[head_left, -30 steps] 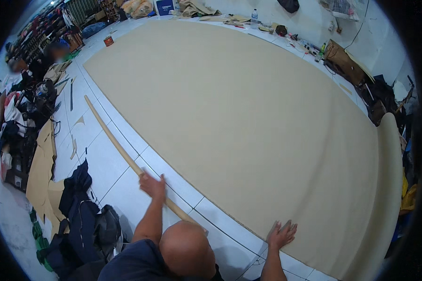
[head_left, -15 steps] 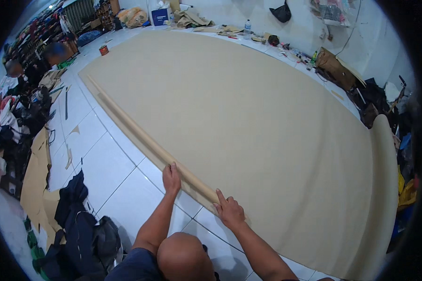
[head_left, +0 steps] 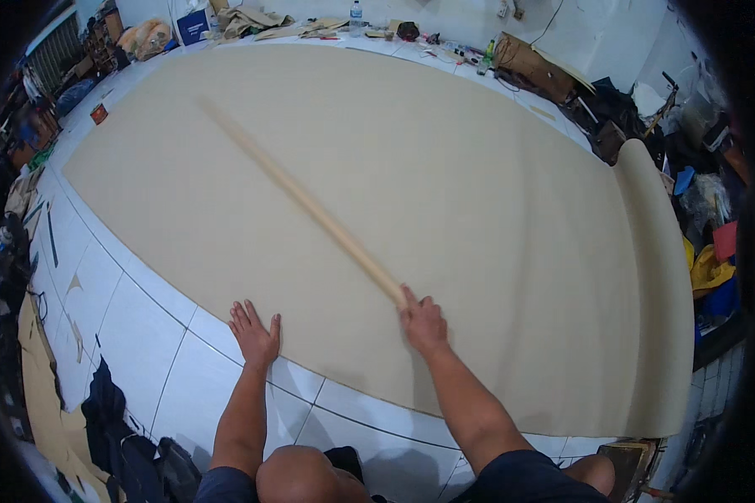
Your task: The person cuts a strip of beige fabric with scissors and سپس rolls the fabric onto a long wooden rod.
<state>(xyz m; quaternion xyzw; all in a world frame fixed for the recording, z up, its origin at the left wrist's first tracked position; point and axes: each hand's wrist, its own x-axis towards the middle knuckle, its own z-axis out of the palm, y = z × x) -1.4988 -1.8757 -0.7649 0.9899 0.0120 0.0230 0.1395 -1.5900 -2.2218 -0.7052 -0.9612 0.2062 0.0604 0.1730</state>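
Note:
A large beige sheet [head_left: 495, 218] of material lies spread over the floor, its right end still wound in a thick roll [head_left: 656, 285]. My right hand [head_left: 425, 323] is closed around the near end of a long, light-brown pole [head_left: 331, 222]. From there the pole slants away to the far left over the sheet, its far end smeared by motion; I cannot tell whether it touches. My left hand [head_left: 254, 334] rests flat with spread fingers on the sheet's near edge, holding nothing.
White floor tiles [head_left: 201, 369] border the near edge. Dark cloth [head_left: 113, 419] and brown offcuts [head_left: 38, 352] lie at the lower left. A red tin [head_left: 99, 114] stands beyond the left edge. Along the back wall are a water bottle [head_left: 356, 13] and scraps; bags crowd the right side.
My left hand has let go of the pole and lies spread on the sheet. With my right hand, the pole has moved from the near edge inward over the sheet. The view has shifted.

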